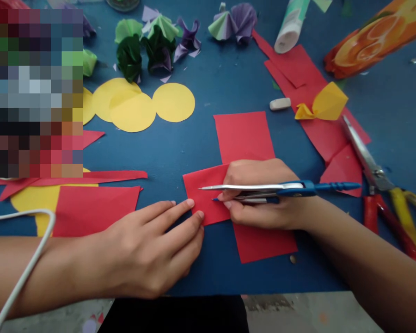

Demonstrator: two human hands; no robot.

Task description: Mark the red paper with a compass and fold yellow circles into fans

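Note:
My right hand [263,194] grips a drawing compass [291,188] with a blue hinge and handle, lying nearly level. Its metal needle leg and pencil-side leg point left over a square of red paper [208,185]. Whether the needle touches the paper I cannot tell. The fingertips of my left hand [159,245], stretched out, rest on the left edge of that square. Another red sheet [244,136] lies beyond it, and a further red piece [266,243] shows below my right hand. Under my left forearm is a red rectangle [93,208] over yellow paper.
Yellow paper circles [173,102] and folded green and purple paper pieces [159,41] lie at the back. On the right are an eraser [280,104], red strips, scissors [377,175], a glue tube [291,27] and an orange bottle [374,41]. A white cable [27,273] crosses my left forearm.

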